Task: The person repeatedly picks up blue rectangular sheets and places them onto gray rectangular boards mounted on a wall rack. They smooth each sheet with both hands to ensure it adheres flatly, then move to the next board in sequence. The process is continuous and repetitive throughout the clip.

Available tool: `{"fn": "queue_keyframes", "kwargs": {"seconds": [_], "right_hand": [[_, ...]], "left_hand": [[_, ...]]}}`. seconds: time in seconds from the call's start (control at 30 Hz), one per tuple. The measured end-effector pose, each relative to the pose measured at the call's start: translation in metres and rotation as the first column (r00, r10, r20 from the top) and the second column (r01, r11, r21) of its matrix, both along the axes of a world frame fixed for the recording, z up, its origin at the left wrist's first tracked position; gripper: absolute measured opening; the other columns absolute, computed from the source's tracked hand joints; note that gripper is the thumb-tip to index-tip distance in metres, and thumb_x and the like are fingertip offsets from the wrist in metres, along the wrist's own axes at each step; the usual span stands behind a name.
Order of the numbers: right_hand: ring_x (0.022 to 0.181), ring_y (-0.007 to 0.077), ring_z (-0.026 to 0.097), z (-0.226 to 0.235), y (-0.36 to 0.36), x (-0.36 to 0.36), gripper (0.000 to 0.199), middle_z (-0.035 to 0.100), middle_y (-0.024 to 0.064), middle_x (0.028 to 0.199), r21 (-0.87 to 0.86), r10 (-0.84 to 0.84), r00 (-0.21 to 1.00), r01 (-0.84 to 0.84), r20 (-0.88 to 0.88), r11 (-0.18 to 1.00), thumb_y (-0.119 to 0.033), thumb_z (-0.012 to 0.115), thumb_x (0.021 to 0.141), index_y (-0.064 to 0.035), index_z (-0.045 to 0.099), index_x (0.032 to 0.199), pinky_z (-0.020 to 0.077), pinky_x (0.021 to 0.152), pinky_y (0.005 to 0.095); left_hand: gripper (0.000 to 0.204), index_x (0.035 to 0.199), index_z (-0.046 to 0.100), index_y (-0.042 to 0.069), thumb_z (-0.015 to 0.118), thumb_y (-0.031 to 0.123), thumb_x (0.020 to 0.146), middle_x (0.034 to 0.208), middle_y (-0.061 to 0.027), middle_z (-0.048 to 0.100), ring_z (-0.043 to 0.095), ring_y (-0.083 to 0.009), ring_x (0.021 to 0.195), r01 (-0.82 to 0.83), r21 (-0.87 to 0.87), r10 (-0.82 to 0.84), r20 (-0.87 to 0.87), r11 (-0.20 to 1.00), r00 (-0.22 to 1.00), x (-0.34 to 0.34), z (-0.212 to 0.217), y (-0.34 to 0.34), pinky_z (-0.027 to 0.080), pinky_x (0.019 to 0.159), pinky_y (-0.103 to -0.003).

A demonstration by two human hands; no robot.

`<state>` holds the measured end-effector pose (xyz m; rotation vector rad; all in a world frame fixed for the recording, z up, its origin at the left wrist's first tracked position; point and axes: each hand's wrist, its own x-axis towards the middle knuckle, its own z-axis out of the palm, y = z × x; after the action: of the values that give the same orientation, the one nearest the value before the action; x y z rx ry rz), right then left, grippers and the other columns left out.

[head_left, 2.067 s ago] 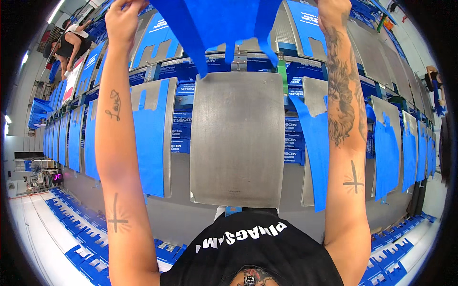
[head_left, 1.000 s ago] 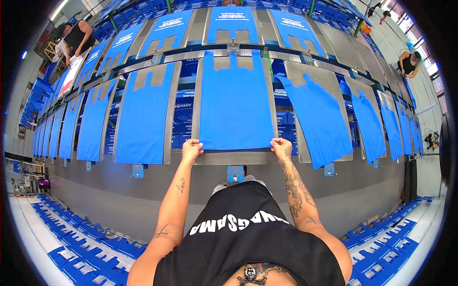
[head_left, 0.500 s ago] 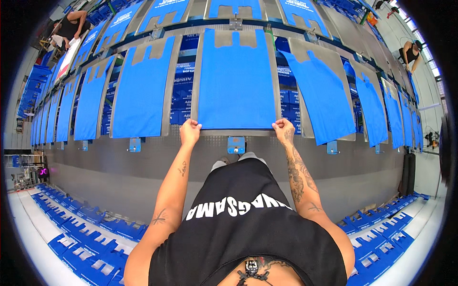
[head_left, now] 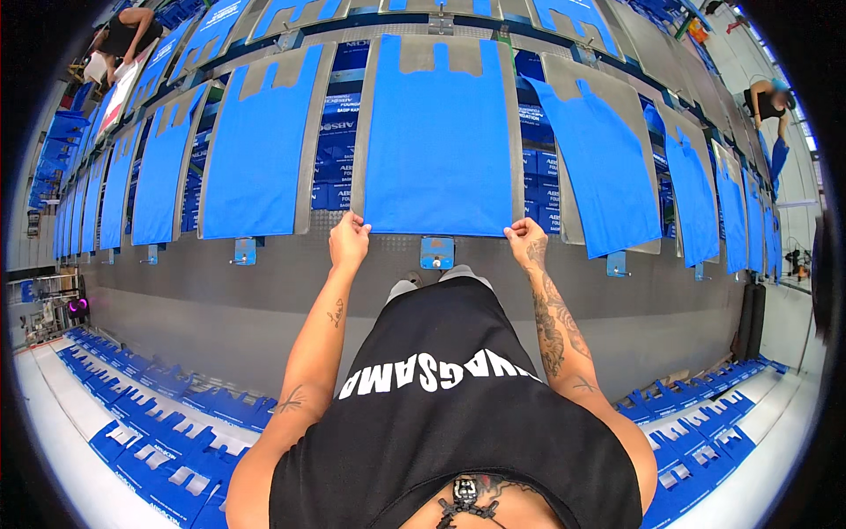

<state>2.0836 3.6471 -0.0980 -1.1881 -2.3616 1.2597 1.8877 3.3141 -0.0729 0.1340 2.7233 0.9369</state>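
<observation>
In front of me a blue fabric bag (head_left: 441, 150) with cut-out handle straps at its far end lies flat and smooth on a grey board (head_left: 490, 58). My left hand (head_left: 349, 238) pinches its near left corner between thumb and fingers. At the near right corner my right hand (head_left: 527, 242) is closed on the same bag in a like pinch. The near hem runs straight between the two hands, level with the board's near edge. Beneath that edge sits a blue metal bracket (head_left: 437, 253).
Similar boards carry a straight-lying blue bag (head_left: 260, 150) at left and a skewed blue bag (head_left: 599, 167) at right. Printed blue bags (head_left: 339, 141) lie beneath the boards. One person (head_left: 128, 40) stands at far left, another (head_left: 768, 101) at far right, both bending over bags.
Both hands have drawn the bag slightly toward me over its board, so its hem now reaches the board's near edge. My view has tipped a little, and the neighbouring boards appear higher.
</observation>
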Motion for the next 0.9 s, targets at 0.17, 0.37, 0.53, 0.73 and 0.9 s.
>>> {"fn": "queue_keyframes", "kwargs": {"seconds": [0.17, 0.37, 0.53, 0.73, 0.9], "right_hand": [[0.071, 0.0184, 0.067, 0.005, -0.007, 0.0, 0.02, 0.068, 0.0083, 0.076, 0.007, 0.03, 0.999, -0.03, 0.028, 1.0, -0.019, 0.08, 0.08, -0.0054, 0.067, 0.088, 0.0537, 0.069, 0.0341], [0.116, 0.0285, 0.058, 0.029, -0.01, -0.02, 0.038, 0.062, 0.0148, 0.124, 0.336, 0.194, 0.933, -0.296, 0.304, 0.894, -0.029, 0.076, 0.082, -0.01, 0.065, 0.113, 0.0483, 0.094, 0.043], [0.146, 0.04, 0.027, 0.028, -0.027, -0.09, 0.08, 0.036, 0.0206, 0.154, 0.604, 0.438, 0.872, -0.475, 0.221, 0.64, -0.056, 0.069, 0.084, -0.011, 0.046, 0.147, 0.0197, 0.119, 0.0556], [0.151, 0.0414, 0.014, 0.012, -0.021, -0.091, 0.095, 0.02, 0.0228, 0.162, 0.478, 0.512, 0.769, -0.639, 0.382, 0.603, -0.066, 0.063, 0.085, -0.0104, 0.033, 0.155, 0.0106, 0.12, 0.0611], [0.15, 0.0425, 0.016, 0.03, 0.017, -0.153, 0.096, 0.021, 0.0236, 0.161, 0.526, 0.522, 0.809, -0.578, 0.271, 0.624, -0.066, 0.065, 0.083, -0.0104, 0.034, 0.154, 0.0104, 0.119, 0.0629]], "left_hand": [[0.02, 0.099, 0.064, 0.006, 0.075, 0.014, 0.084, 0.08, -0.0104, 0.072, 0.07, -0.0313, 0.078, 0.052, -0.033, -0.054, -0.064, 0.998, 0.996, 0.003, 0.002, -0.002, 0.054, 0.074, -0.045], [0.039, 0.116, 0.061, 0.007, 0.076, 0.02, 0.083, 0.127, -0.0139, 0.063, 0.06, -0.0319, 0.118, 0.22, -0.322, -0.265, -0.102, 0.921, 0.959, -0.002, 0.021, 0.015, 0.05, 0.094, -0.044], [0.077, 0.147, 0.042, 0.007, 0.066, 0.048, 0.087, 0.157, -0.0194, 0.032, 0.025, -0.0369, 0.148, 0.422, -0.349, -0.539, -0.384, 0.837, 0.75, -0.016, 0.002, 0.062, 0.02, 0.117, -0.058], [0.084, 0.153, 0.036, 0.009, 0.062, 0.056, 0.088, 0.161, -0.0194, 0.026, 0.018, -0.0382, 0.151, 0.458, -0.356, -0.553, -0.241, 0.815, 0.797, -0.014, -0.011, 0.065, 0.01, 0.118, -0.065], [0.082, 0.151, 0.038, 0.008, 0.063, 0.055, 0.088, 0.161, -0.0181, 0.027, 0.019, -0.0364, 0.151, 0.399, -0.409, -0.519, -0.24, 0.821, 0.821, -0.064, 0.013, 0.11, 0.006, 0.115, -0.071]]}}
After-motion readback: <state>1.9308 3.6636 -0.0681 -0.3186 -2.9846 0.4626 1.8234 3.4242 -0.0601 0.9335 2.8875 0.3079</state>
